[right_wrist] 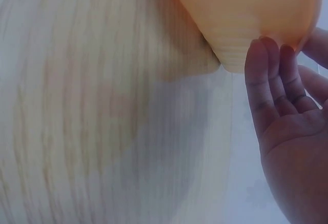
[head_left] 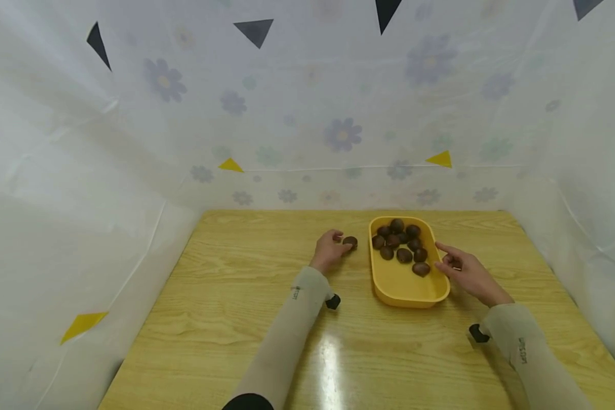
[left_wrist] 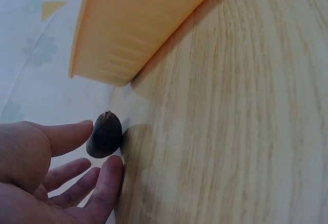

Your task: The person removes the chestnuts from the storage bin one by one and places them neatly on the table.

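The lone chestnut [head_left: 351, 242] lies on the table [head_left: 241, 273], just left of the yellow box [head_left: 404, 286]; the left hand [head_left: 328, 251] has a released grip, thumb at one side of the chestnut, fingertips just beside the other; a pinch across the fat middle should suit that smooth shell, since a nip at the tip might let it roll; the right hand [head_left: 470, 273] touches the box's right side, whether gripping the rim I cannot tell; light pressure there should keep the box and the other chestnuts [head_left: 404, 255] at its far end steady.
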A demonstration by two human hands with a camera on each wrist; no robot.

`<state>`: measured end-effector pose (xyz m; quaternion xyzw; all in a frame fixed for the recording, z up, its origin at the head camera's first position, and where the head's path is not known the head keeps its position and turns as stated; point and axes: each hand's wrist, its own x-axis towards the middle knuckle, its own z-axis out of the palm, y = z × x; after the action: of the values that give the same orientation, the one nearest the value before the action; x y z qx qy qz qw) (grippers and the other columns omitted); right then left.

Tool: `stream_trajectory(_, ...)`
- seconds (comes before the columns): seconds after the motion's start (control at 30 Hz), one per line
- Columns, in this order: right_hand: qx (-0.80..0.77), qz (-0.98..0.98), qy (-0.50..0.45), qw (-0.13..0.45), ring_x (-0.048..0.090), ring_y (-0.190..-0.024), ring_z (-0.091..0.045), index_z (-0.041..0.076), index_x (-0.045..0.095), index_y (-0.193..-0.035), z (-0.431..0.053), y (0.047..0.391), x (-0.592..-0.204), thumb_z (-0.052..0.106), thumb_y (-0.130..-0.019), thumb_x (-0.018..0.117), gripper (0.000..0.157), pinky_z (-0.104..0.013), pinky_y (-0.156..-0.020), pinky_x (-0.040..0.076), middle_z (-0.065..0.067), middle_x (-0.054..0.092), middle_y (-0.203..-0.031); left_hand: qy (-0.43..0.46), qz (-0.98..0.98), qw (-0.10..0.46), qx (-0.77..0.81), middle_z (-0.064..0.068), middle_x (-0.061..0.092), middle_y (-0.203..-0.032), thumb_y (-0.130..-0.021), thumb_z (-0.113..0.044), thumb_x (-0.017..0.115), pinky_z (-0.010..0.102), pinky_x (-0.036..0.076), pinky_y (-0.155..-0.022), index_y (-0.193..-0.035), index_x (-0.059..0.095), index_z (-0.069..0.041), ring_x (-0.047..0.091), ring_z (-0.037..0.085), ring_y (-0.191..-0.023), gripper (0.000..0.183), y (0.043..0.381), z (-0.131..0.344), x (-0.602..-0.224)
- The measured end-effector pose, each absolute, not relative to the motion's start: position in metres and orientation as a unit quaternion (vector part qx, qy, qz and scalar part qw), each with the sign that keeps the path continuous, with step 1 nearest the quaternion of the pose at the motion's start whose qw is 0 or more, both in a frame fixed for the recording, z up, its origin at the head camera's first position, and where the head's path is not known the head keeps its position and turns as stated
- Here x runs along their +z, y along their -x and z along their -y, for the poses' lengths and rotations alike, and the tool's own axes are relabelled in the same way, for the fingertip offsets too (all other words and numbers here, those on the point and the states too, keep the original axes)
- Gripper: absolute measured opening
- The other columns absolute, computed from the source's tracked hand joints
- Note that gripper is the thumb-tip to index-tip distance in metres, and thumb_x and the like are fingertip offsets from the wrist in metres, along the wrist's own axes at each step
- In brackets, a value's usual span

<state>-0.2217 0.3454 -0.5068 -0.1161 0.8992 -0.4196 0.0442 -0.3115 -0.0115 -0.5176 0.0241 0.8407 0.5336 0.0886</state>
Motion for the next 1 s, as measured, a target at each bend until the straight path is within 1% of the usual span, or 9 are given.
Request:
stream_trajectory(0.23, -0.418, -0.900, 0.109, 0.051, 0.058, -0.088, -0.014, 0.006, 0.029, -0.163, -0.345, 0.223, -0.508, 0.036, -0.109, 0.056, 0.068, -0.028, -0.067, 0.046, -0.013, 0.059, -0.106, -0.011, -0.818, 0.078, 0.570, 0.021, 0.056, -0.144, -0.102, -0.021, 0.069, 0.047, 0.054, -0.100, -0.148, 0.053, -0.004, 0.061, 0.034, -0.124, 0.052, 0.317, 0.022, -0.517)
stream_trajectory(0.37, -0.418, -0.901, 0.106, 0.053, 0.059, -0.088, -0.013, 0.006, 0.029, -0.163, -0.346, 0.223, -0.509, 0.036, -0.109, 0.056, 0.068, -0.028, -0.068, 0.047, -0.013, 0.059, -0.107, -0.025, -0.818, 0.059, 0.571, 0.021, 0.056, -0.145, -0.102, -0.022, 0.069, 0.047, 0.055, -0.100, -0.147, 0.055, -0.007, 0.061, 0.034, -0.124, 0.049, 0.316, 0.020, -0.506)
stream_trajectory(0.43, -0.419, -0.900, 0.105, 0.053, 0.059, -0.088, -0.012, 0.005, 0.029, -0.163, -0.346, 0.223, -0.509, 0.036, -0.109, 0.056, 0.068, -0.028, -0.068, 0.047, -0.014, 0.059, -0.107, -0.038, -0.812, 0.057, 0.580, 0.020, 0.056, -0.144, -0.102, -0.021, 0.069, 0.046, 0.056, -0.098, -0.146, 0.055, -0.008, 0.063, 0.034, -0.121, 0.048, 0.315, 0.016, -0.498)
stream_trajectory(0.6, -0.421, -0.900, 0.103, 0.054, 0.058, -0.088, -0.013, 0.006, 0.028, -0.164, -0.345, 0.222, -0.508, 0.036, -0.109, 0.056, 0.068, -0.028, -0.068, 0.047, -0.014, 0.058, -0.107, -0.070, -0.790, 0.071, 0.605, 0.016, 0.057, -0.142, -0.103, -0.021, 0.068, 0.045, 0.059, -0.092, -0.146, 0.055, -0.011, 0.070, 0.031, -0.110, 0.046, 0.309, -0.003, -0.479)
stream_trajectory(0.67, -0.421, -0.900, 0.102, 0.055, 0.058, -0.088, -0.014, 0.007, 0.028, -0.164, -0.345, 0.222, -0.508, 0.036, -0.109, 0.056, 0.068, -0.028, -0.068, 0.046, -0.014, 0.058, -0.107, -0.081, -0.788, 0.076, 0.606, 0.015, 0.058, -0.141, -0.103, -0.022, 0.068, 0.045, 0.059, -0.091, -0.146, 0.056, -0.012, 0.070, 0.028, -0.108, 0.046, 0.306, -0.013, -0.475)
stream_trajectory(0.87, -0.421, -0.899, 0.104, 0.056, 0.058, -0.089, -0.016, 0.008, 0.028, -0.164, -0.346, 0.222, -0.509, 0.034, -0.109, 0.057, 0.068, -0.028, -0.068, 0.046, -0.014, 0.059, -0.107, -0.113, -0.784, 0.096, 0.602, 0.015, 0.059, -0.141, -0.102, -0.026, 0.070, 0.039, 0.059, -0.089, -0.145, 0.058, -0.014, 0.068, 0.023, -0.109, 0.046, 0.295, -0.047, -0.467)
stream_trajectory(0.9, -0.421, -0.899, 0.104, 0.056, 0.058, -0.089, -0.016, 0.007, 0.028, -0.164, -0.346, 0.222, -0.509, 0.034, -0.109, 0.057, 0.068, -0.028, -0.068, 0.046, -0.014, 0.059, -0.107, -0.118, -0.781, 0.103, 0.604, 0.016, 0.059, -0.142, -0.102, -0.026, 0.069, 0.040, 0.059, -0.089, -0.145, 0.058, -0.013, 0.068, 0.024, -0.109, 0.047, 0.293, -0.052, -0.466)
stream_trajectory(0.97, -0.419, -0.900, 0.102, 0.055, 0.058, -0.089, -0.016, 0.007, 0.029, -0.164, -0.347, 0.223, -0.510, 0.035, -0.108, 0.057, 0.068, -0.028, -0.068, 0.046, -0.014, 0.059, -0.107, -0.121, -0.783, 0.111, 0.601, 0.014, 0.061, -0.141, -0.102, -0.028, 0.070, 0.038, 0.058, -0.089, -0.145, 0.058, -0.013, 0.067, 0.019, -0.107, 0.047, 0.288, -0.064, -0.466)
stream_trajectory(1.0, -0.419, -0.901, 0.100, 0.055, 0.058, -0.089, -0.015, 0.007, 0.029, -0.164, -0.347, 0.223, -0.510, 0.035, -0.108, 0.057, 0.068, -0.028, -0.068, 0.046, -0.014, 0.059, -0.107, -0.123, -0.780, 0.118, 0.602, 0.014, 0.060, -0.141, -0.102, -0.027, 0.069, 0.040, 0.059, -0.090, -0.146, 0.057, -0.012, 0.067, 0.020, -0.107, 0.048, 0.286, -0.069, -0.466)
